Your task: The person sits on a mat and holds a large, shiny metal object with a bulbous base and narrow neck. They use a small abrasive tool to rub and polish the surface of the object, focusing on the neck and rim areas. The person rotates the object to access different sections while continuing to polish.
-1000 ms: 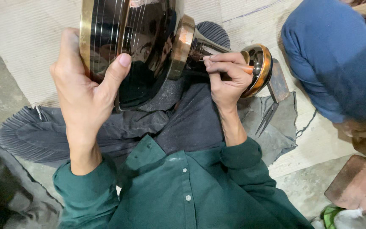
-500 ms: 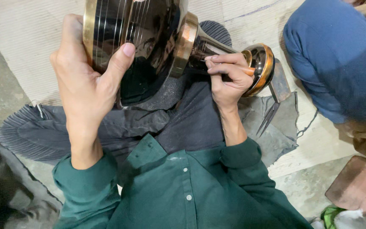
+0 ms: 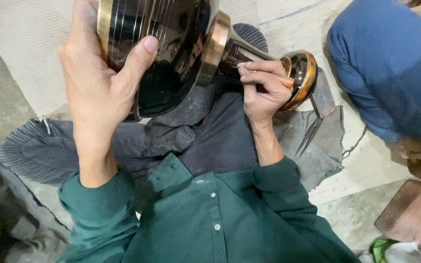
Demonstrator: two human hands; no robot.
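Item: large polished metal vessel [image 3: 171, 53], dark glossy body with fine engraved vertical lines, brass-coloured bands at the rim and shoulder, a narrower stem and a rounded copper-edged foot [image 3: 302, 73]. It lies on its side across the person's lap, body toward the upper left of the view, foot pointing right, its underside resting on dark grey trousers [image 3: 205, 141].

Left hand [image 3: 98, 83]: raised from a green sleeve, forearm near vertical, wrist straight. The palm lies flat against the vessel's wide body; the thumb [image 3: 140, 56] angles up and right across the dark surface, nail showing. The fingers pass over the rim at the top of the view and are cut off by its edge. The hand is clasped on the vessel's body.

Right hand [image 3: 261, 90]: forearm rising from the second green sleeve, wrist bent slightly inward. The fingers are curled together against the stem, just left of the foot, pinched on a small orange-tipped tool [image 3: 285, 82] whose point meets the metal. How the tip sits cannot be made out.

Surroundings: green buttoned shirt [image 3: 210, 214] in the foreground; a pale woven mat [image 3: 20, 44] beneath; a flat metal tool [image 3: 320, 104] with pointed prongs on grey cloth just right of the foot; another person in blue clothing [image 3: 386, 63] at the right edge.
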